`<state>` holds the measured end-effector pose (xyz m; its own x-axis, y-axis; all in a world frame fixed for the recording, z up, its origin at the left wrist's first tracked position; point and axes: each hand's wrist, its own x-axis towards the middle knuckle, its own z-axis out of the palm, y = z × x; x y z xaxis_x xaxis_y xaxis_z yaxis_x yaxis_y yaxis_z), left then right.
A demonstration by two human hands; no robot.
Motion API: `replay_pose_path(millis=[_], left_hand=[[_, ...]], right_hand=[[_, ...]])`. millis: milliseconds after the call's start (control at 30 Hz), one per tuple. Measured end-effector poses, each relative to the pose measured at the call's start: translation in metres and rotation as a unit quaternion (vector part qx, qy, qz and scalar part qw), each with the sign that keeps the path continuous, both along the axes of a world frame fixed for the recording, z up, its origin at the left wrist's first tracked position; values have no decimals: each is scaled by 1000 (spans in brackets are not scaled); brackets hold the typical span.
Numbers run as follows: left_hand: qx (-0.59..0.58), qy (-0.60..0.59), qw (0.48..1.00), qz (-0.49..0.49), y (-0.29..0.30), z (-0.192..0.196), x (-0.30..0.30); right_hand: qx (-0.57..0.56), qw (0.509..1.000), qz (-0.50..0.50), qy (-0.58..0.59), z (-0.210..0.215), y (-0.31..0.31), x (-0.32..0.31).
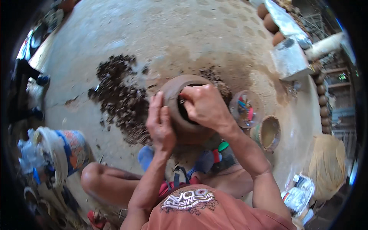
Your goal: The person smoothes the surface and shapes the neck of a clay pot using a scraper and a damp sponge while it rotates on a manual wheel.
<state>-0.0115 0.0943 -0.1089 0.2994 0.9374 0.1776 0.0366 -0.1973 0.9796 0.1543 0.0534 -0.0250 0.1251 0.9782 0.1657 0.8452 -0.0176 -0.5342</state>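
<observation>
A round brown clay pot (pixel 177 89) sits on the ground in front of my knees. My left hand (pixel 160 122) lies flat against its near left side, fingers together and pointing up. Over the pot's mouth my right hand (pixel 203 104) is closed around a small tool at the rim; the tool itself is mostly hidden by the fingers. My bare knee (pixel 92 177) is at the lower left.
Dark clay crumbs (pixel 119 96) are spread over the ground to the left. A clear tub of small coloured items (pixel 245 109) and a clay bowl of liquid (pixel 269 133) stand at the right. A patterned sack (pixel 65 151) lies at the left, finished pots (pixel 268 23) line the far right.
</observation>
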Motion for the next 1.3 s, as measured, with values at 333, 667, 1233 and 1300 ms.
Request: replay_pose_path(millis=[333,667,1233,1300], left_hand=[[77,36,996,-16,21,-7,9],[-14,-30,984,-174,73,-1,31],[90,114,989,-7,-9,9,12],[110,111,988,-11,0,4,12]], right_hand=[[-21,996,87,-15,19,-6,-7],[-125,939,310,-79,51,-11,35],[33,991,-127,13,8,4,-15],[53,992,-109,24,7,4,-18]])
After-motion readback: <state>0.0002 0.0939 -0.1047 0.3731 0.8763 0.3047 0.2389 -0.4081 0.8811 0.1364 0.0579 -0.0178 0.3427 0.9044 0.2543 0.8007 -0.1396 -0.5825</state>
